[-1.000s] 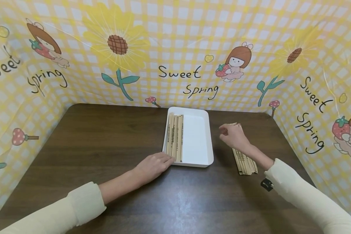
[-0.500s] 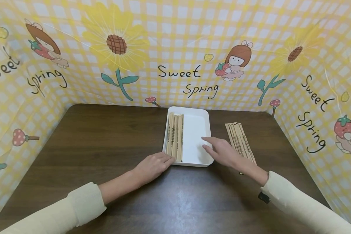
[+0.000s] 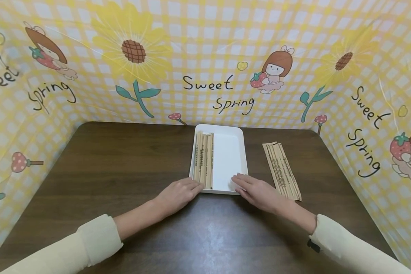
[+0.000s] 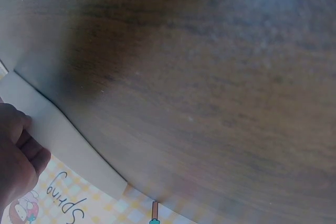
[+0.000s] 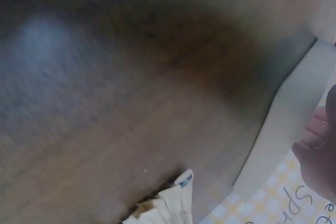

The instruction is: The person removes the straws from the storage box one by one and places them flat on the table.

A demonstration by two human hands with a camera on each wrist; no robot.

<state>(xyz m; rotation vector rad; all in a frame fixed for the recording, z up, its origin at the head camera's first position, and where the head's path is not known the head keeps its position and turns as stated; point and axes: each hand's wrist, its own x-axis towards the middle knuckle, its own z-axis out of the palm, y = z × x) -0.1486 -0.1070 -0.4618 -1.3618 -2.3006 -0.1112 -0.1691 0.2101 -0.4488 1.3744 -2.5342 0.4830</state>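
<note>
At the tray's near left corner, my left hand (image 3: pixel 179 194) grips the rim of a white tray (image 3: pixel 231 152), its curled fingers (image 4: pixel 38 156) by the wall in the left wrist view. My right hand (image 3: pixel 260 192) touches the near right corner with fairly straight fingers over the rim; its thumb sits lower, at the near edge. Several slim tan paper-wrapped sticks (image 3: pixel 204 160) with dark print lie side by side along the tray's left half. What is inside the wrappers is hidden. A fanned bundle of similar wrapped sticks (image 3: pixel 281 171) lies right of the tray.
The dark wood table (image 3: pixel 123 160) carries the tray near its back edge. A yellow checked cloth (image 3: pixel 205 45) with printed flowers and lettering encloses the back and both sides. A small black object (image 3: pixel 314 246) hangs at the right sleeve's cuff.
My right hand has come left from above the loose bundle, across the tray's right side, and down to its near right corner. My left hand has stayed at the left corner.
</note>
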